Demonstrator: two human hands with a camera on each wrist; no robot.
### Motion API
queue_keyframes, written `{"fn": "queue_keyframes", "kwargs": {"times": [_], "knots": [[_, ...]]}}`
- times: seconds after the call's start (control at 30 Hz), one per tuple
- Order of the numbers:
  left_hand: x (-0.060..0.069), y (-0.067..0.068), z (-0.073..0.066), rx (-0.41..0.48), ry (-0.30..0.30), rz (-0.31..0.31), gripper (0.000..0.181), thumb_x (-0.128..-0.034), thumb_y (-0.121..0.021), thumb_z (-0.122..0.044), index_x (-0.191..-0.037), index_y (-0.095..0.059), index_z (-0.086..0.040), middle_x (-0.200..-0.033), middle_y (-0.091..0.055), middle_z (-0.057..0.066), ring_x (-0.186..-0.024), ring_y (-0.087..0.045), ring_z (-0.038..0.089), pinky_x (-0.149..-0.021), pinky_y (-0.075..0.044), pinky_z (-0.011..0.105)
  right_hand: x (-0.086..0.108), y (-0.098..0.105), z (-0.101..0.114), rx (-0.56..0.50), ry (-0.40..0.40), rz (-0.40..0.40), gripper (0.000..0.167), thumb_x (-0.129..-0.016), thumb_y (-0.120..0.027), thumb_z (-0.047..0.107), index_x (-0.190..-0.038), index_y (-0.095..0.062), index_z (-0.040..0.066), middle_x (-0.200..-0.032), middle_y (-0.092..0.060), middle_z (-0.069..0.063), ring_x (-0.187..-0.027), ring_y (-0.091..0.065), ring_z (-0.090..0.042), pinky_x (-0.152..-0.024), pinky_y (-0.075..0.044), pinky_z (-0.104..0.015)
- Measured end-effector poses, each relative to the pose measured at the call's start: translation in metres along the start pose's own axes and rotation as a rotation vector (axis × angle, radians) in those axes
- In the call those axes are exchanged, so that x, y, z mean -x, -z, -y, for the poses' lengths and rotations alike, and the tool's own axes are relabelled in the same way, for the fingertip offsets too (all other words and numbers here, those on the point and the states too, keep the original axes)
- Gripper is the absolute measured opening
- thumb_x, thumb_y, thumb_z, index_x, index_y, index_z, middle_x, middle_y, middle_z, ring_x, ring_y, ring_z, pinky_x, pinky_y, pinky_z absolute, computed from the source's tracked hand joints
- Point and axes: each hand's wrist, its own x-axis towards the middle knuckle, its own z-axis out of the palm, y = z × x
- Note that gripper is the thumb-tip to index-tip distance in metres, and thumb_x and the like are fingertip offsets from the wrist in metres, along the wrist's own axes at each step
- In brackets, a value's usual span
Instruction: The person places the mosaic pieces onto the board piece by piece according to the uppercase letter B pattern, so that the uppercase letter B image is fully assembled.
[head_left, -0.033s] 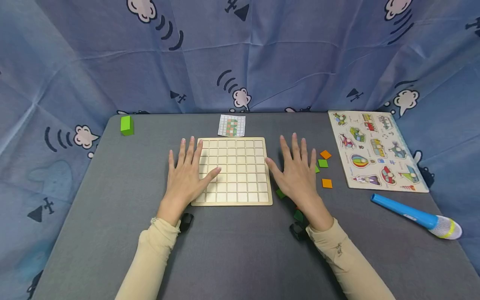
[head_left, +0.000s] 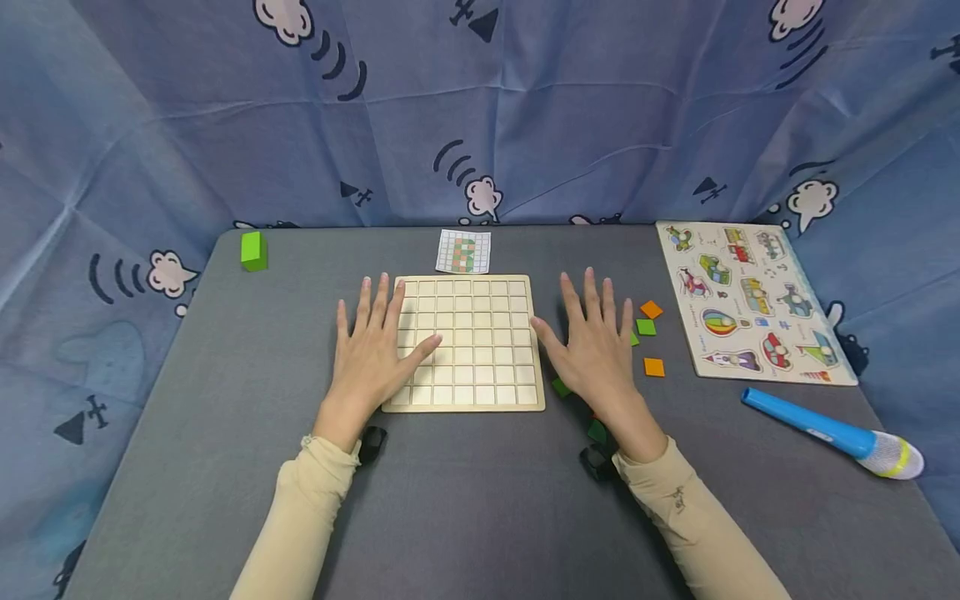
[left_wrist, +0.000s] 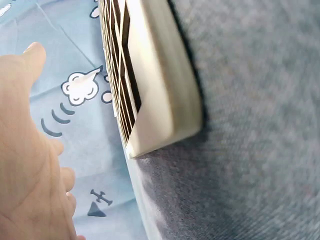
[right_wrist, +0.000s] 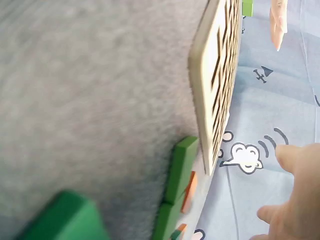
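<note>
My left hand [head_left: 370, 354] is released, fingers spread straight, over the left side of the wooden grid board [head_left: 483, 350] at the middle of the frame. My right hand [head_left: 597, 354] is just as loose, palm down at right of centre, thumb near the board's right edge. Neither grasps anything.

The board lies on the grey counter [head_left: 465, 517], its squares showing bare wherever my fingers don't cover them. A small patterned card [head_left: 463, 252] lies just beyond its top edge.

The loose pieces worry me most. A green tile [head_left: 561, 387] sits just beside the board's right edge, and a dark green piece [head_left: 597, 432] is partly under my right wrist; dropping or sweeping that arm could scatter both, I'd judge. An orange tile [head_left: 654, 367], right of my hand, could be knocked by a careless turn of my fingers. If my left thumb came down hard and dragged, the board might skid, perhaps nudging the card askew.
</note>
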Motion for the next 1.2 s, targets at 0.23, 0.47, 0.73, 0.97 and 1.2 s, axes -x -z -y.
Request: {"fn": "queue_keyframes", "kwargs": {"times": [0.23, 0.47, 0.73, 0.97, 1.2], "knots": [[0.001, 0.001, -0.001, 0.012, 0.006, 0.005, 0.103, -0.0982, -0.048, -0.077, -0.173, -0.011, -0.018, -0.181, 0.001, 0.006, -0.168, 0.006, 0.03, -0.13, 0.007, 0.064, 0.0, 0.0, -0.006, 0.019, -0.006, 0.028, 0.084, -0.107, -0.049, 0.062, -0.173, -0.016, 0.02, -0.18, -0.002, -0.017, -0.166, 0.002, -0.045, -0.128, 0.004, -0.069], [0.002, 0.003, 0.005, 0.063, 0.017, 0.098, 0.102, -0.0987, -0.056, -0.071, -0.172, -0.017, -0.011, -0.18, -0.01, 0.015, -0.167, -0.001, 0.037, -0.128, -0.006, 0.069, 0.0, 0.009, -0.016, -0.006, -0.03, 0.117, 0.089, -0.106, -0.052, 0.06, -0.173, -0.014, 0.015, -0.179, -0.003, -0.022, -0.163, -0.005, -0.052, -0.125, -0.004, -0.074], [0.009, 0.014, 0.021, 0.289, 0.037, 0.278, 0.124, -0.0782, -0.089, -0.059, -0.17, -0.022, -0.009, -0.176, -0.027, 0.016, -0.165, -0.015, 0.042, -0.126, -0.013, 0.068, 0.001, 0.029, -0.048, -0.105, 0.016, 0.167, 0.083, -0.102, -0.069, 0.042, -0.166, -0.03, 0.004, -0.168, -0.026, -0.033, -0.149, -0.025, -0.058, -0.116, -0.022, -0.075], [0.014, 0.015, 0.03, 0.322, -0.014, 0.318, 0.139, -0.0606, -0.104, -0.047, -0.169, -0.025, -0.009, -0.176, -0.026, 0.018, -0.164, -0.014, 0.045, -0.123, -0.015, 0.069, -0.005, 0.049, -0.088, -0.133, -0.016, 0.233, 0.088, -0.101, -0.071, 0.036, -0.167, -0.024, 0.002, -0.167, -0.022, -0.037, -0.146, -0.025, -0.06, -0.113, -0.029, -0.077], [0.016, 0.013, 0.028, 0.255, -0.035, 0.343, 0.149, -0.0569, -0.106, -0.043, -0.17, -0.017, -0.005, -0.179, -0.016, 0.014, -0.165, -0.01, 0.043, -0.119, -0.02, 0.064, -0.02, 0.058, -0.111, -0.155, -0.077, 0.335, 0.097, -0.103, -0.07, 0.035, -0.17, -0.008, 0.001, -0.169, -0.008, -0.042, -0.154, -0.013, -0.064, -0.117, -0.021, -0.08]]}}
